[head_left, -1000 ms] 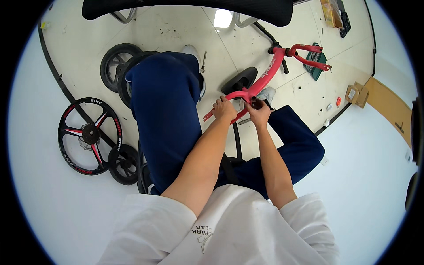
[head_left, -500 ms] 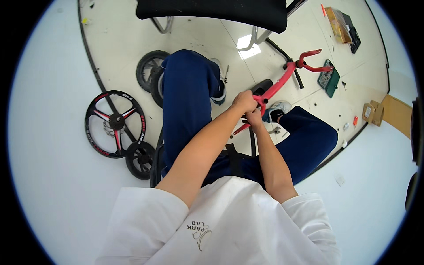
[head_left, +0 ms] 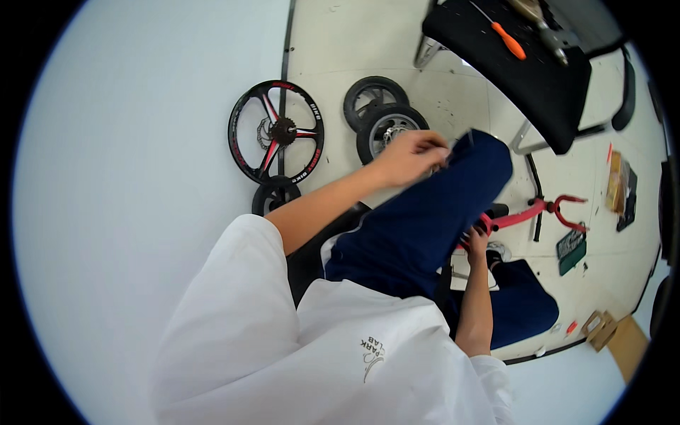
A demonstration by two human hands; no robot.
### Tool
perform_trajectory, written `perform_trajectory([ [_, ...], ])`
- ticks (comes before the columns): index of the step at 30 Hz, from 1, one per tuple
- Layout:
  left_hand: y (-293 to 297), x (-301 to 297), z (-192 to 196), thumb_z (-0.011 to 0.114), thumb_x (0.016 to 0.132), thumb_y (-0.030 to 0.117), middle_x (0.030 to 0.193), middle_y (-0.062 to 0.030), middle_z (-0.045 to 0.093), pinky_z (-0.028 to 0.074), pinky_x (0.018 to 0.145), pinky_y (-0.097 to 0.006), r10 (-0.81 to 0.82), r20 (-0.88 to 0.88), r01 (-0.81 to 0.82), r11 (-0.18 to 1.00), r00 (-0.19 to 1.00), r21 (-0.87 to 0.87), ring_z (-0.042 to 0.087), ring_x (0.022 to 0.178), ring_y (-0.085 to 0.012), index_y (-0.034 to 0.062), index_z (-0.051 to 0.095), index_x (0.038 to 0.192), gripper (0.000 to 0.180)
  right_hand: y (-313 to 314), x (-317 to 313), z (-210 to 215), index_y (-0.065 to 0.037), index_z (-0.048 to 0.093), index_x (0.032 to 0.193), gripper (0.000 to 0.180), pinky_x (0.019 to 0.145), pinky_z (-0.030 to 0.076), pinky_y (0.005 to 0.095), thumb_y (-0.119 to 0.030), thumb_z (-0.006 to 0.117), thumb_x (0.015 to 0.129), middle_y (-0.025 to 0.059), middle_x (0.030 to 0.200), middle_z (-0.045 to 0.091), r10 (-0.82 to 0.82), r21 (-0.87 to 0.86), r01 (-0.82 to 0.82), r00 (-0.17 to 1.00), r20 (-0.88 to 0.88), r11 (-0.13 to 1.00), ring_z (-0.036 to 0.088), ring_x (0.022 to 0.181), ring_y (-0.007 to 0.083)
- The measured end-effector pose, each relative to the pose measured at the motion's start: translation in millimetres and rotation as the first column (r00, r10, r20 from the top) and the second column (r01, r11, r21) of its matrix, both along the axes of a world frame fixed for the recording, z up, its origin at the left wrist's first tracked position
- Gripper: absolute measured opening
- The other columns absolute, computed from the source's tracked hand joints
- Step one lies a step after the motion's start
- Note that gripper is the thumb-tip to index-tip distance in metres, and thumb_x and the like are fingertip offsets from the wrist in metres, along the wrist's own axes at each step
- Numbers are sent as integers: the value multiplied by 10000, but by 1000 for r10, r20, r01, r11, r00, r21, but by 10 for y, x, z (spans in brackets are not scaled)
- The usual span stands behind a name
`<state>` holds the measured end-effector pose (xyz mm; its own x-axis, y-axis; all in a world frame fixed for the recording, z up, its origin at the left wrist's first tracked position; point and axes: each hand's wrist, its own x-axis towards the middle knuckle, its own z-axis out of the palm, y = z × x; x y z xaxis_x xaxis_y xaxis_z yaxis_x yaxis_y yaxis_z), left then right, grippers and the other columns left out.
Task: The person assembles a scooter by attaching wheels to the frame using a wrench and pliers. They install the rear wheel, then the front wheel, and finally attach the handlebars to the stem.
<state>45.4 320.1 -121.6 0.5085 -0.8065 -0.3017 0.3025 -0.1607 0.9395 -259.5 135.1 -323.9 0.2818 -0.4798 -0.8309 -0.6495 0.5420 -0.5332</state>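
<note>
My left hand [head_left: 412,157] is raised off the bike frame, above my left knee and close to two small black wheels. Its fingers are curled in; anything small between them is hidden. At my right hand [head_left: 477,242], the fingers are wrapped around the near end of a red bike frame [head_left: 520,216]. My left leg partly covers that end. The frame's forked end points away to the right. Of the two wheels beyond my left hand, the upper wheel [head_left: 375,98] lies partly under the lower wheel [head_left: 392,127], which has a brake disc.
A black chair [head_left: 510,74] bears an orange-handled screwdriver [head_left: 511,44] and another hand tool [head_left: 544,30]. At the left are a large three-spoke wheel [head_left: 232,134] and a small wheel [head_left: 275,197]. Right of my legs lie a green tool case [head_left: 572,261] and cardboard boxes [head_left: 601,329].
My left hand has let go of the red frame and moved left, over my left knee toward the wheels. My right hand stays on the frame. The view has turned left.
</note>
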Motion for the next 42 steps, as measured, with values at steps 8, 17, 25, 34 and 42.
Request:
perform_trajectory([
  [8,2044,453,-2018,659,821,268,834,-95,687,530,627,-302,288,12,-193,608,958,770,637,651,-164,-24,653,1022,355,-12,-503,156,12,538,1252,452,738,551,397,-251,591,888,102,1031,658,-6,-27,3,994,-110,1000,661,892,245],
  [17,1563,586,-3070,814,709,389,1215,-221,589,507,918,-368,281,15,-173,546,960,820,605,1088,-292,-60,445,1346,862,161,-567,324,48,566,1229,477,693,518,286,-300,623,907,83,1019,659,113,-143,-94,985,133,985,647,853,174],
  [25,960,1041,-3632,714,807,405,1313,-245,560,451,980,-365,615,90,-453,465,783,761,575,1172,-347,-46,423,1377,784,307,-526,629,90,597,1177,439,752,523,291,-245,626,894,129,1064,673,35,-211,-52,996,-80,976,655,902,188],
  [34,1077,1521,-4240,698,863,267,1183,-164,623,528,817,-405,813,-89,-427,392,576,815,622,1005,-298,10,536,1268,506,141,-708,632,72,551,1239,487,799,521,333,-285,623,916,138,1126,646,-12,-56,-5,956,-295,998,635,972,222],
  [42,689,1761,-4088,804,758,135,1127,-145,673,509,844,-366,817,-11,-619,445,576,647,643,1024,-261,-18,593,1203,515,-70,-954,417,30,421,1384,602,952,466,365,-352,584,948,141,1310,552,60,-29,-67,978,-198,997,556,1165,266],
])
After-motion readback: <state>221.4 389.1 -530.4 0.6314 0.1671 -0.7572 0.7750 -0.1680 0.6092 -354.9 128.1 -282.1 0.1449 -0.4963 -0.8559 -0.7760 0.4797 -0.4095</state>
